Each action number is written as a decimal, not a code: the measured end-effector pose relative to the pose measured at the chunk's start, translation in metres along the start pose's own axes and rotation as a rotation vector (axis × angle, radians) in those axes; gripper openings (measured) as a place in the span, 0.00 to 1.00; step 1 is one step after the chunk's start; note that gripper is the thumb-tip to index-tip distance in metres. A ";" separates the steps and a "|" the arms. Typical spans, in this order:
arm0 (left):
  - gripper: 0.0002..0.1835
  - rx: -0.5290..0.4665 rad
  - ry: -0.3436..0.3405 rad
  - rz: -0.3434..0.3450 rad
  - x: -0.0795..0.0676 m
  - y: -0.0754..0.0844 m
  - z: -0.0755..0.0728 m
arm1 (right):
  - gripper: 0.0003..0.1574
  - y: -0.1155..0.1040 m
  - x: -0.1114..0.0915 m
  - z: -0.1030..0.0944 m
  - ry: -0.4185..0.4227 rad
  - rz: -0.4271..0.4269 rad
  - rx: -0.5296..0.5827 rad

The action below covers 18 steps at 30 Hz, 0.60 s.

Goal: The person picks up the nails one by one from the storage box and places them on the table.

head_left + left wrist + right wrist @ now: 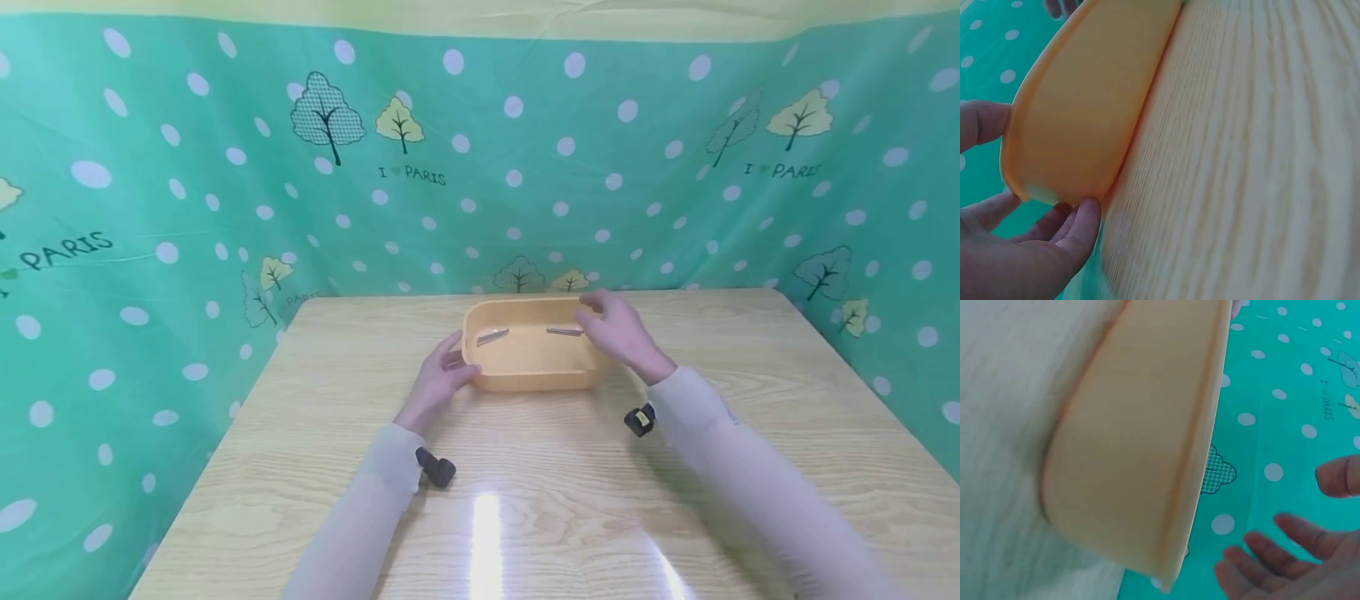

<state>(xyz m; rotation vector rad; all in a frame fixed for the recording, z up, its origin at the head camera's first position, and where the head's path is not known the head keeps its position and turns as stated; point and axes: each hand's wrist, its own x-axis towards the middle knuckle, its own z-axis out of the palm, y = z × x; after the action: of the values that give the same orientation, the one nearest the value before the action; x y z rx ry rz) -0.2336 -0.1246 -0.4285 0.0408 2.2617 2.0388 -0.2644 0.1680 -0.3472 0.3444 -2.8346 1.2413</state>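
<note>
A light orange plastic tray (536, 382) with rounded corners and raised walls stands near the table's far edge. Inside it lie two slim metallic items, one at the left (492, 337) and one at the right (564, 332); their kind is too small to make out. My left hand (437, 382) holds the tray's left end, with the thumb (985, 124) on the rim and the fingers (1085, 228) at the end wall. Over the tray's right end is my right hand (617, 329). Its fingers (1272, 553) are spread and apart from the rim in the right wrist view.
The tray stands on a pale wood-grain table (360, 492). A green dotted curtain (420, 225) with printed trees hangs close behind the table and along both sides. Small black devices sit on the left wrist (437, 469) and right wrist (640, 420).
</note>
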 end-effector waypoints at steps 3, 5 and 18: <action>0.42 -0.004 -0.001 -0.002 0.001 0.000 0.000 | 0.31 -0.007 0.010 0.002 -0.040 -0.039 -0.010; 0.42 -0.007 -0.007 0.005 0.000 0.000 -0.001 | 0.30 -0.011 0.016 0.004 -0.070 -0.076 -0.025; 0.42 -0.013 -0.012 0.010 0.000 0.001 -0.001 | 0.20 -0.043 0.059 0.027 -0.333 -0.303 -0.266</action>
<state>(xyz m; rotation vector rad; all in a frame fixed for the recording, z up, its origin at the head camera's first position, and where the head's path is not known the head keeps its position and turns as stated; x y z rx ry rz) -0.2339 -0.1255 -0.4273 0.0625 2.2451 2.0527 -0.3108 0.1091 -0.3282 1.0047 -3.0022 0.8018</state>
